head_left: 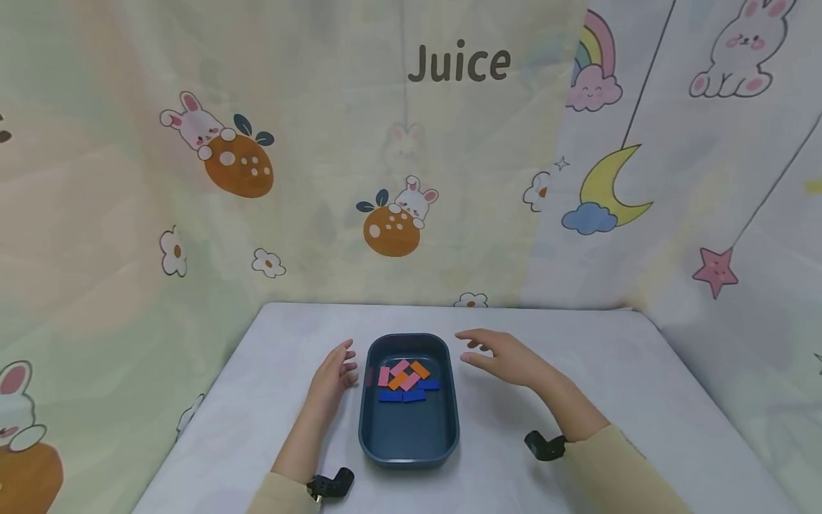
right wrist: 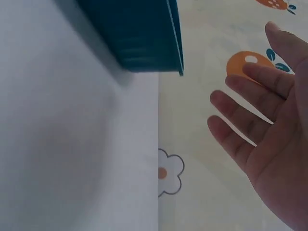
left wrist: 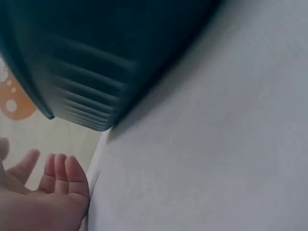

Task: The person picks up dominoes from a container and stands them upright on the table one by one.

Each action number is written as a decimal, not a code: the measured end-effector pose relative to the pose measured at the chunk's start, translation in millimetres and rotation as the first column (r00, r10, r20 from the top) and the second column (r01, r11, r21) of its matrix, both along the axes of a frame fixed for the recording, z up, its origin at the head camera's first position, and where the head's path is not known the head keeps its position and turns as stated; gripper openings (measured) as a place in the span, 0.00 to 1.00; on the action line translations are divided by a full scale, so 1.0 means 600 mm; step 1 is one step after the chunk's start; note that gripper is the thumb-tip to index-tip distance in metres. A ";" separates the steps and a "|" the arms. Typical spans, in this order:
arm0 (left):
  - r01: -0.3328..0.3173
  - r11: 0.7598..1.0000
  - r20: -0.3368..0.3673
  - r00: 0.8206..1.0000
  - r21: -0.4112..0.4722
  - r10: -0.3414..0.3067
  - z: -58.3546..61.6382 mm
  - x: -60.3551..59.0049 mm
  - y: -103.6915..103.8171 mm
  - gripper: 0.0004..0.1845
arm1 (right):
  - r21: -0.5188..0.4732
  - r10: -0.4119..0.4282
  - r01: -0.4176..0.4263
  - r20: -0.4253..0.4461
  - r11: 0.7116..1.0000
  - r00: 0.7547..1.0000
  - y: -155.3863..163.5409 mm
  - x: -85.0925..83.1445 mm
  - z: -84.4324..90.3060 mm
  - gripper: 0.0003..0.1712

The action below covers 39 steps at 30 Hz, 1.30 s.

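Note:
A dark blue-green rectangular tray (head_left: 409, 435) stands on the white table between my two hands. Inside it lie several small flat blocks: pink (head_left: 384, 376), orange (head_left: 420, 370) and blue (head_left: 390, 396), grouped toward the far half. To the left of the tray, my left hand (head_left: 332, 375) holds nothing, its fingers relaxed near the side wall. My right hand (head_left: 504, 357) is off the tray's far right corner, fingers loosely extended and apart from it. The wrist views show both palms bare, with the ribbed tray wall (left wrist: 86, 86) close to the left hand.
The white table (head_left: 501, 464) meets a printed cloth backdrop (head_left: 321, 214) at its far edge, and cloth also hangs at both sides. A black wrist camera (head_left: 334, 484) sits on the left wrist, another black camera (head_left: 544, 446) on the right.

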<state>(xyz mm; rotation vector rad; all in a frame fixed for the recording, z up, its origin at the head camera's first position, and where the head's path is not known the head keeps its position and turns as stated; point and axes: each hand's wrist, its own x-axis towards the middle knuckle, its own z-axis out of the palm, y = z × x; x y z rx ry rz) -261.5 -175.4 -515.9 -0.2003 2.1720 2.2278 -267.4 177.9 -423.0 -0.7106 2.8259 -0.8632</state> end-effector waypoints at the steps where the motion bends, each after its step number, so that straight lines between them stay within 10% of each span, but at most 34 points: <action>1: -0.001 1.000 0.014 1.000 0.005 0.001 -0.003 0.000 0.001 0.29 | -0.018 0.006 -0.006 0.009 1.000 1.000 -0.005 -0.007 0.000 0.28; 11: 0.058 0.970 0.030 0.998 -0.236 -0.052 -0.017 -0.002 0.014 0.25 | -0.148 0.101 -0.080 0.138 0.986 0.985 -0.073 -0.061 0.004 0.27; 39: 0.079 0.970 -0.050 0.994 -0.232 -0.092 -0.029 0.005 0.015 0.26 | -0.061 0.185 -0.175 0.376 0.983 0.908 -0.245 -0.124 -0.081 0.17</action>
